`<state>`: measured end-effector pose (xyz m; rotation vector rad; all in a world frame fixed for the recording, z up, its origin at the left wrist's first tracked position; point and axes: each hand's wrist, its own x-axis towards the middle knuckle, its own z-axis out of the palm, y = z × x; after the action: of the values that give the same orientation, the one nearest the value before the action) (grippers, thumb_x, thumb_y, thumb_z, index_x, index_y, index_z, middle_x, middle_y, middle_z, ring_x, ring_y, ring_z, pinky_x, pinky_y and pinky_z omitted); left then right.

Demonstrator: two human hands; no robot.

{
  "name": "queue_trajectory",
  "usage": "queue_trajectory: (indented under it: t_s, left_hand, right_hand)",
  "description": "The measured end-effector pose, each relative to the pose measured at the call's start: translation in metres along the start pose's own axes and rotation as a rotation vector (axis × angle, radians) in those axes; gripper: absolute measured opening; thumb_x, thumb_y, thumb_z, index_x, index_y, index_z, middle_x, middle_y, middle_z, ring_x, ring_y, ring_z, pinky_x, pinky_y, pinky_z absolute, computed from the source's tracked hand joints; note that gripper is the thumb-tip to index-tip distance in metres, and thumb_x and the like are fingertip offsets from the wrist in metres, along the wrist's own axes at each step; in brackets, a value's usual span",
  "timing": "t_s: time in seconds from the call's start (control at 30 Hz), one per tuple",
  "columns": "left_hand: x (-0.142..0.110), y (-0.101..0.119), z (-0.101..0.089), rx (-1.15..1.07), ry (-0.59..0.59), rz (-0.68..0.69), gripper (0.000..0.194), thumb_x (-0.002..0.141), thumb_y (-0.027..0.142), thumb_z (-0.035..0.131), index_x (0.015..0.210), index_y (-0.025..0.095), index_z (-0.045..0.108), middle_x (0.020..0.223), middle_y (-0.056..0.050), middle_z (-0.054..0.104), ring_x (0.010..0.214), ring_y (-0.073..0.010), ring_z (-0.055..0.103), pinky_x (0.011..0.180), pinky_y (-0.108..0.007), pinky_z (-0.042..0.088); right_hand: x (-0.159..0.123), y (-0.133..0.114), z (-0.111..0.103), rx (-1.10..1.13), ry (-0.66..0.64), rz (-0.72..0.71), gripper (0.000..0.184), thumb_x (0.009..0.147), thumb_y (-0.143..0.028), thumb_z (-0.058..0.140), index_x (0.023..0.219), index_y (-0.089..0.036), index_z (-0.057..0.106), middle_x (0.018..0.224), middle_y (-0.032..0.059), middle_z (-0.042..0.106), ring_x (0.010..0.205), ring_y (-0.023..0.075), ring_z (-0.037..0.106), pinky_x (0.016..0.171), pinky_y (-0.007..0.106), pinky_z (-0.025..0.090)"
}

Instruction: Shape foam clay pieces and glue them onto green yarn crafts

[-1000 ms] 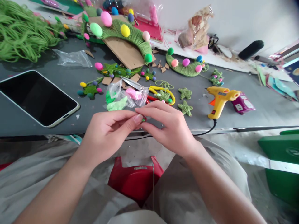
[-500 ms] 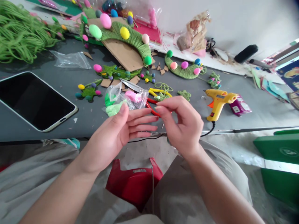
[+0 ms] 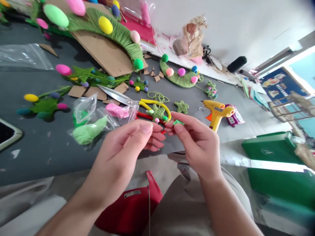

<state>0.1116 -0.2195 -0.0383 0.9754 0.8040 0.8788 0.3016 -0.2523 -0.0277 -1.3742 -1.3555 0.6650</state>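
My right hand (image 3: 197, 141) is raised over the grey table's front edge, thumb and fingertips pinched on a small green piece (image 3: 178, 122). My left hand (image 3: 128, 147) sits just to its left with fingers loosely curled and slightly apart, nothing visible in it. Right behind both hands lie scissors (image 3: 133, 102) with yellow and red handles, and a green yarn star (image 3: 159, 112) with tiny coloured beads.
Clear bags hold green clay (image 3: 87, 132) and pink clay (image 3: 116, 110). A yellow glue gun (image 3: 216, 110) lies to the right. Yarn-wrapped cardboard arcs (image 3: 110, 29) with coloured balls stand behind. A phone corner (image 3: 7, 132) shows at left, green boxes (image 3: 273, 152) at right.
The view has swung right and closer to the table. My right hand now pinches a small green piece, and my left hand's fingers have curled beside it.
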Motion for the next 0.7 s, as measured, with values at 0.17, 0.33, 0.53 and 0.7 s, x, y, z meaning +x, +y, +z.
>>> queue_trajectory:
  t_s: [0.17, 0.33, 0.53, 0.7]
  left_hand:
    - [-0.003, 0.003, 0.003, 0.254, 0.000, 0.046, 0.018, 0.100, 0.045, 0.071, 0.109, 0.031, 0.080, 0.098, 0.002, 0.083, 0.088, -0.0163, 0.079, 0.068, -0.018, 0.063]
    - [-0.004, 0.006, 0.006, 0.288, -0.001, 0.027, 0.018, 0.097, 0.044, 0.075, 0.107, 0.030, 0.080, 0.094, 0.001, 0.083, 0.082, -0.0166, 0.079, 0.063, -0.016, 0.063]
    - [-0.002, 0.004, 0.005, 0.272, 0.019, -0.004, 0.021, 0.088, 0.039, 0.084, 0.107, 0.031, 0.081, 0.099, 0.000, 0.084, 0.089, -0.0179, 0.081, 0.074, -0.015, 0.066]
    - [-0.001, 0.002, 0.004, 0.237, 0.052, -0.037, 0.035, 0.080, 0.031, 0.091, 0.114, 0.033, 0.082, 0.115, 0.000, 0.084, 0.101, -0.0202, 0.082, 0.080, -0.015, 0.066]
  right_hand:
    - [-0.003, -0.001, -0.005, -0.119, -0.059, 0.014, 0.007, 0.095, -0.025, 0.079, 0.099, -0.023, 0.084, 0.076, -0.0022, 0.079, 0.064, 0.0112, 0.072, 0.062, 0.023, 0.062]
    - [-0.008, -0.001, -0.006, -0.173, -0.078, -0.063, 0.014, 0.092, -0.013, 0.079, 0.100, -0.024, 0.082, 0.097, -0.0001, 0.082, 0.088, 0.0130, 0.076, 0.082, 0.025, 0.064]
    - [-0.013, 0.003, -0.003, -0.227, -0.061, -0.026, 0.018, 0.090, -0.025, 0.084, 0.107, -0.024, 0.078, 0.092, -0.0009, 0.081, 0.073, 0.0124, 0.073, 0.073, 0.026, 0.064]
    - [-0.013, 0.002, 0.000, -0.309, -0.103, -0.255, 0.017, 0.089, -0.016, 0.083, 0.102, -0.024, 0.075, 0.085, -0.0018, 0.076, 0.070, 0.0116, 0.067, 0.067, 0.026, 0.060]
